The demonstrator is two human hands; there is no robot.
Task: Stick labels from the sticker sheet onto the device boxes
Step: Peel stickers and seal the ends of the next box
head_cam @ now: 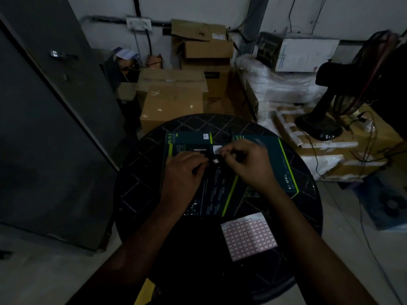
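Note:
Two dark teal device boxes with lime edges lie side by side on a round black table (141,194): the left box (211,194) marked Wi-Fi 5 and the right box (279,164). My left hand (185,172) rests on the left box, fingers curled near a small white label (215,160). My right hand (246,164) hovers over the seam between the boxes, fingertips pinched by a white label (217,149). What it pinches is too dark to tell. The pink-gridded sticker sheet (248,236) lies flat on the table, nearer me and to the right.
Brown cardboard cartons (174,100) are stacked behind the table. A grey metal cabinet (44,128) stands at the left. White wrapped bundles (286,84), a black fan stand (319,126) and loose cables sit at the right.

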